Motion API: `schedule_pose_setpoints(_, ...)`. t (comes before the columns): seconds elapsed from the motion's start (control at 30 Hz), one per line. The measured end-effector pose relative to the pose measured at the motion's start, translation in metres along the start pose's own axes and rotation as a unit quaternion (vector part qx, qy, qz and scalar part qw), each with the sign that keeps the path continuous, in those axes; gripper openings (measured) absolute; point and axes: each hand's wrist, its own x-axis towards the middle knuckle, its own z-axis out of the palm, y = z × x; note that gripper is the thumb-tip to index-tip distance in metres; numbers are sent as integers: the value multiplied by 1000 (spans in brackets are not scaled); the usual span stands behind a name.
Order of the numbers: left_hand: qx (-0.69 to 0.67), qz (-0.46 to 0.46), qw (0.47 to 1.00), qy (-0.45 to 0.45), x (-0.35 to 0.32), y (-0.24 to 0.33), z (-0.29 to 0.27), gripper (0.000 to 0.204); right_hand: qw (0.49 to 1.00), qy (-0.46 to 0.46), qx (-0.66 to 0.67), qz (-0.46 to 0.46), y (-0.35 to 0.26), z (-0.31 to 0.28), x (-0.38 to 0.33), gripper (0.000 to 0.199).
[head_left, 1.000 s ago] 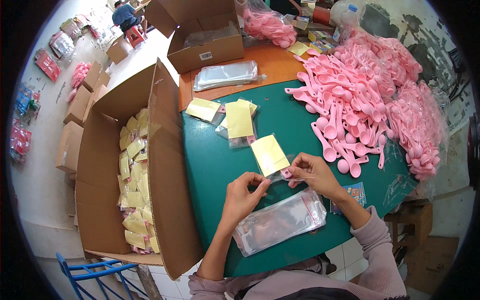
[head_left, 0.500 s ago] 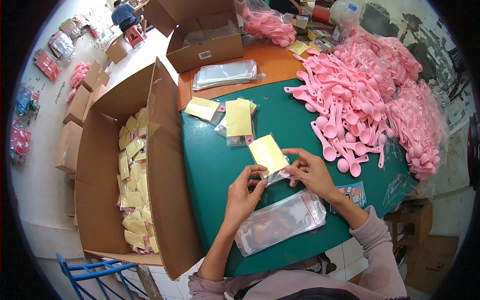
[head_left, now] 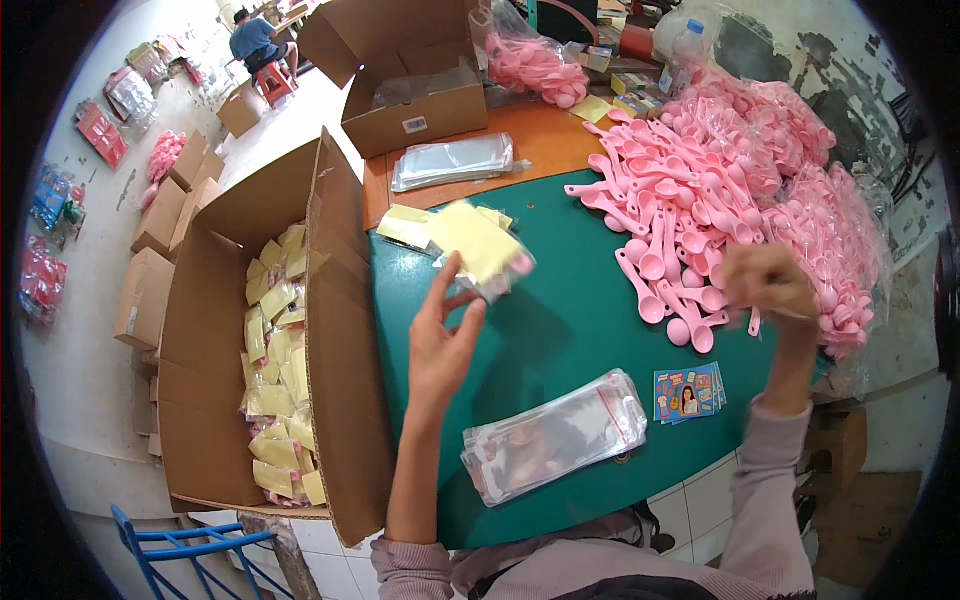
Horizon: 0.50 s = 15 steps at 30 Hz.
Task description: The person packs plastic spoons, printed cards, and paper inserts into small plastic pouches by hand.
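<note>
My left hand (head_left: 440,345) is at the table's middle left, its index finger against a clear plastic packet with a pale yellow card (head_left: 482,238) and something pink inside. The packet is motion-blurred, tilted above other packets, and its lower end lies by my thumb and curled fingers. My right hand (head_left: 772,282) is over the right edge of a heap of pink measuring spoons (head_left: 690,200). Its fingers are smeared by motion, so what they hold cannot be made out. Another yellow-card packet (head_left: 404,227) lies at the far left of the table.
A stack of clear bags (head_left: 555,440) and colourful printed cards (head_left: 688,392) lie on the green table near me. A tall carton (head_left: 345,370) of finished packets stands at left. Another carton (head_left: 415,125) and more bags (head_left: 455,160) are behind. A person (head_left: 255,40) sits far off.
My left hand moved up and left with the yellow-card packet. My right hand left the packet and swung right to the spoons, uncovering the printed cards.
</note>
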Motion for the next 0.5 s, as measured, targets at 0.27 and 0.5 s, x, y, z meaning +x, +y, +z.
schedule_pose_setpoints(0.27, 253, 132, 942, -177, -31, -2, 17, 26, 745, 270, -589, 160, 3, -184, -71, 32)
schedule_pose_setpoints(0.5, 336, 59, 884, -320, -50, -7, 38, 23, 878, 54, -422, 219, 58, 19, -14, 24)
